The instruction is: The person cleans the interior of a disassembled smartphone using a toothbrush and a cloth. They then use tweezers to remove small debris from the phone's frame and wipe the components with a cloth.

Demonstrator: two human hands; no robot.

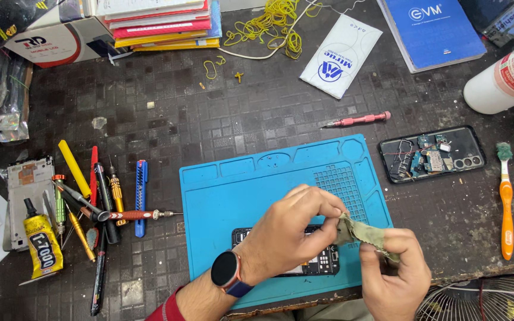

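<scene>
A dark tiled workbench (pixel 257 113) carries one blue work mat (pixel 233 196), on which one opened phone (pixel 322 261) lies, half hidden beneath the left hand (pixel 287 232). A second opened phone (pixel 432 154) sits right of the mat, beside one orange toothbrush (pixel 506 208). Above the mat's near edge, both the left hand and the right hand (pixel 394 273) have fingers pinched shut on one greenish cloth (pixel 364 233).

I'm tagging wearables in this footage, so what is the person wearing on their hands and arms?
Both hands are bare, with no gloves or rings visible. The left hand has a round smartwatch with a black face and dark blue strap on its wrist, and a red sleeve edge shows further up the forearm. The right hand shows nothing worn.
</scene>
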